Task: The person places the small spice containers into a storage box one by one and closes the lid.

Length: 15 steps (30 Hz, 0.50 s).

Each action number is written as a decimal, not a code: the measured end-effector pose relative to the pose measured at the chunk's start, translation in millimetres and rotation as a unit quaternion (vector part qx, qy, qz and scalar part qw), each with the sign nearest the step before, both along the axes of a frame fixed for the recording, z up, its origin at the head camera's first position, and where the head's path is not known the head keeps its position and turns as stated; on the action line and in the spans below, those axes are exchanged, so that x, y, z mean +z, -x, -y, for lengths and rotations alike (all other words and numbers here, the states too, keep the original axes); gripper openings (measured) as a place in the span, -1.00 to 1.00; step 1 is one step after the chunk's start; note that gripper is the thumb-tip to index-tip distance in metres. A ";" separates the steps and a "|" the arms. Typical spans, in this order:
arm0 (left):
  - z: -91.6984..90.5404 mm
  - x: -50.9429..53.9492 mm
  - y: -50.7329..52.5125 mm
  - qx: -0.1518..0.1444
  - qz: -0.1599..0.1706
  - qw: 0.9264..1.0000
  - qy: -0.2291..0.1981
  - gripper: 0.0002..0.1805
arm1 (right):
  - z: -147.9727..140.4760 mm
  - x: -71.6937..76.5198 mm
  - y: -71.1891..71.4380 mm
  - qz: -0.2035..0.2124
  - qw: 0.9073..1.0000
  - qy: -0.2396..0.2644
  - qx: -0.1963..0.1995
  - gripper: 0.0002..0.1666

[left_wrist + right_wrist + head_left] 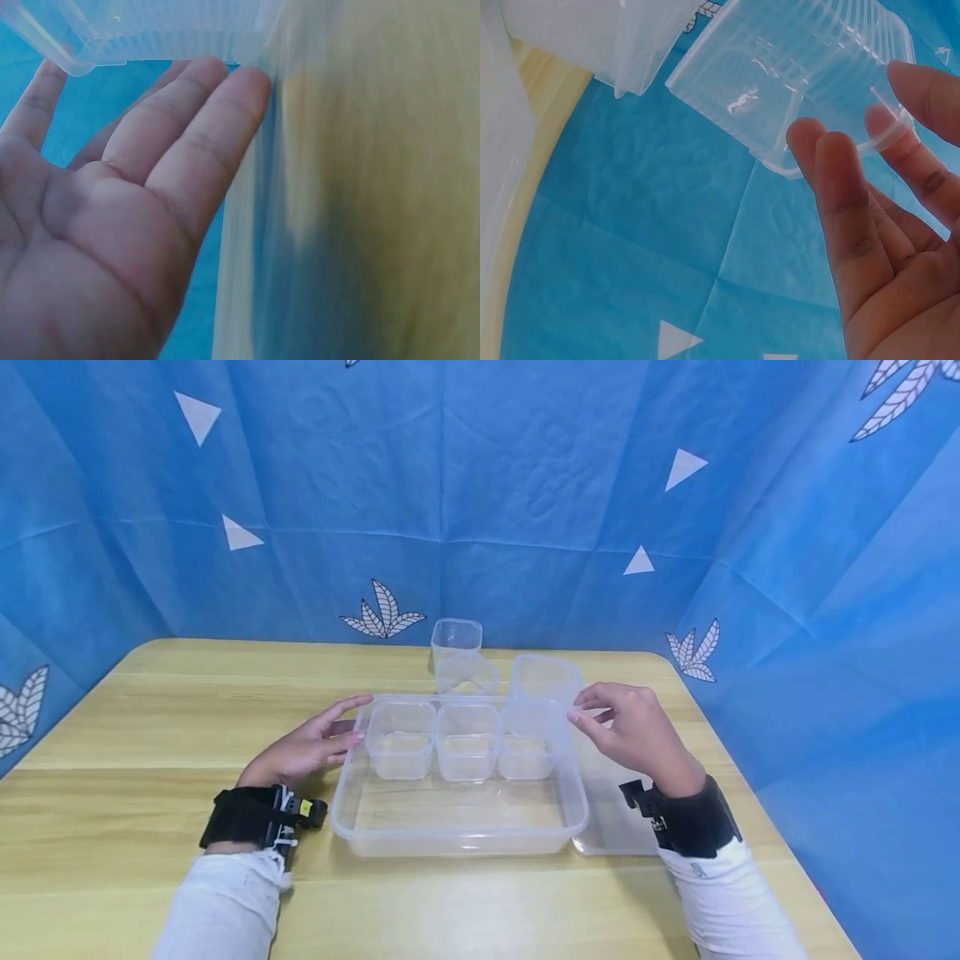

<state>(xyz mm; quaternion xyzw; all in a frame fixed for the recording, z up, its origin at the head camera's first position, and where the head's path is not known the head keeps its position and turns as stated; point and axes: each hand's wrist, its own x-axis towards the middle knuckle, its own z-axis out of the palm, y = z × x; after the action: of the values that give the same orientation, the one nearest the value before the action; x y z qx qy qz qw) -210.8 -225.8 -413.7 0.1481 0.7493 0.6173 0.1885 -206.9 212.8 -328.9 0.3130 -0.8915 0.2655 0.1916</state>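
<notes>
My right hand (633, 727) pinches the rim of a small clear plastic container (546, 677), which is tilted above the back right corner of a large clear plastic box (461, 842). In the right wrist view, thumb and fingers meet at the rim of that small container (780, 82). Three similar small containers stand in a row along the box's back side: a left one (402, 764), a middle one (467, 764) and a right one (527, 764). My left hand (307, 747) touches the box's left side with its fingers extended, as the left wrist view also shows.
Behind the box, near the table's far edge, are more small clear containers (457, 637), overlapping so that their exact number is hard to tell. A flat clear lid or sheet (615, 818) lies right of the box on the wooden table (150, 727). Blue cloth (525, 527) hangs behind.
</notes>
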 end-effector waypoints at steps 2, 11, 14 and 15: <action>0.1 -0.2 0.7 -0.003 -0.004 1.000 -0.001 -0.26 | -0.1 1.3 -0.7 0.000 1.000 -0.004 0.002 -0.87; 0.1 -0.9 -0.1 -0.008 -0.013 1.000 -0.005 -0.26 | -0.7 4.4 -4.9 -0.003 1.000 -0.021 0.010 -0.87; -0.5 -1.4 -0.7 -0.009 -0.014 1.000 -0.006 -0.27 | -0.8 5.5 -7.0 0.006 1.000 -0.028 0.011 -0.87; -0.8 -1.5 -0.7 -0.009 -0.014 1.000 -0.006 -0.27 | -0.8 6.0 -7.6 0.009 0.999 -0.030 0.012 -0.87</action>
<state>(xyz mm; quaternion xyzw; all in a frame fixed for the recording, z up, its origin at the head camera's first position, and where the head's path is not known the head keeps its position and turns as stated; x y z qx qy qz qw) -210.1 -225.0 -415.3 0.1647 0.7465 0.6182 0.1827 -199.3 213.6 -322.9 0.3267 -0.8972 0.2434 0.1705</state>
